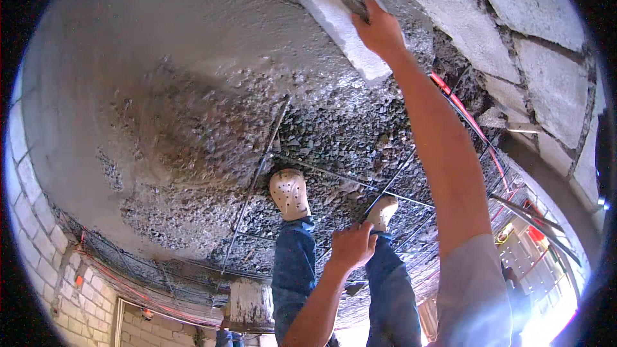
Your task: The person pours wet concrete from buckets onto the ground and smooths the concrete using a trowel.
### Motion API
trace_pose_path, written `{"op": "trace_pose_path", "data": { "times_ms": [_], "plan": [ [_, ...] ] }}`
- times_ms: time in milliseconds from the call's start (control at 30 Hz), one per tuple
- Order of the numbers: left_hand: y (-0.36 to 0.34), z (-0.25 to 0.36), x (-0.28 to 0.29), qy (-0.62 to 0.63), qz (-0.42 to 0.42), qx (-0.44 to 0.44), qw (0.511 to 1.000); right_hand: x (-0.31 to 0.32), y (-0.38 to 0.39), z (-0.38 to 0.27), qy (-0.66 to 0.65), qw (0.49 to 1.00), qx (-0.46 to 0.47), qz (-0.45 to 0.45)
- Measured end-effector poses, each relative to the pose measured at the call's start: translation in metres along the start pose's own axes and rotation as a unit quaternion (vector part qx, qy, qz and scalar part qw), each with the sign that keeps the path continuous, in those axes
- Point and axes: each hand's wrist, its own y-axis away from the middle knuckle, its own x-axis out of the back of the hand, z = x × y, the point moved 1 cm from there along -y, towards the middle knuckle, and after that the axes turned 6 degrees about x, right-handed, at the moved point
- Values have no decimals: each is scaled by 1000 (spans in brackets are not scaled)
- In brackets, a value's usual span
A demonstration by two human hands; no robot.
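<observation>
My right hand point(380, 29) reaches far forward, its fingers wrapped round the handle of a long rectangular plastering trowel point(324, 16). The blade is pale and smeared with cement. It lies flat on wet grey concrete point(212, 0), close to the block wall. My left hand point(353, 246) is closed in front of my jeans leg, just below a beige shoe; whether anything is inside its fingers is hidden. My two perforated beige clogs point(290, 193) stand on dark gravel point(347, 122) among steel rods point(328, 173).
A grey block wall point(553, 77) rises at the right, with a red tube point(459, 103) along its foot. Rough, unsmoothed concrete point(193, 115) borders the gravel. A cement-stained bucket point(251, 303) stands behind my feet, near another person's legs point(229, 337). Planks point(533, 218) lean at the lower right.
</observation>
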Motion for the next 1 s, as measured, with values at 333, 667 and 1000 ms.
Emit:
{"op": "trace_pose_path", "data": {
  "times_ms": [333, 667, 1000],
  "plan": [
    [0, -13, 16, 36, 24, -23, 999, -18, -25, -19, -33, 999, 7, -13],
    [-5, -11, 18, 27, 13, -10, 1000, -82, 5, -130, -126, 966, 168, -149],
    [-7, -2, 24, -7, -10, -5, 1000, -55, 31, -151, -139, 967, 131, -171]
  ]
}}
